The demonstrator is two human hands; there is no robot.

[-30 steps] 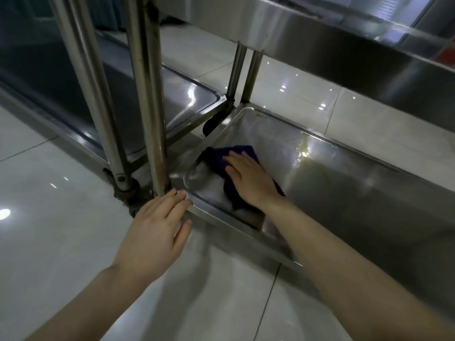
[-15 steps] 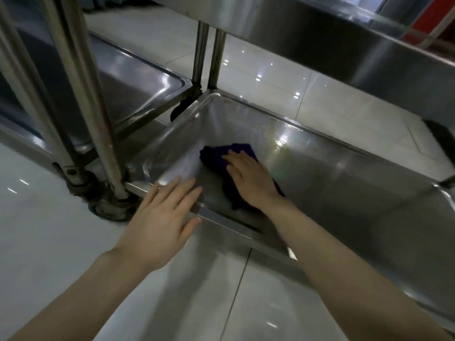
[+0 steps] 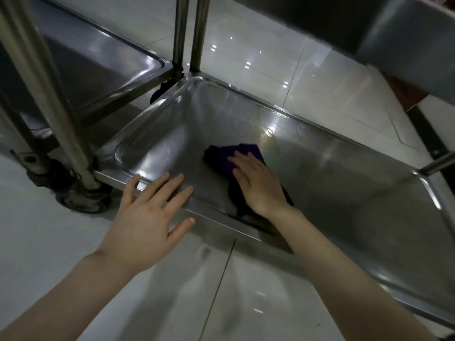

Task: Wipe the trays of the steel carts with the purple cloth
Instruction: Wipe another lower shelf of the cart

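The bottom tray [image 3: 172, 134] of a steel cart lies just above the floor. A dark purple cloth [image 3: 222, 153] rests flat on it, a little left of the tray's middle. My right hand [image 3: 258, 183] presses palm-down on the cloth and covers most of its near half. My left hand [image 3: 150, 212] hovers with fingers spread over the tray's near rim, by the front left corner, holding nothing.
A second steel cart's low tray [image 3: 103, 70] stands to the left, its posts [image 3: 44, 77] and castor wheel [image 3: 81, 198] close to my left hand. An upper shelf [image 3: 369, 25] overhangs the tray. Glossy white floor tiles [image 3: 258, 291] surround the carts.
My right hand has slid the cloth rightward from the tray's left end toward its middle. My left hand has moved from beside the cart post to over the near rim.
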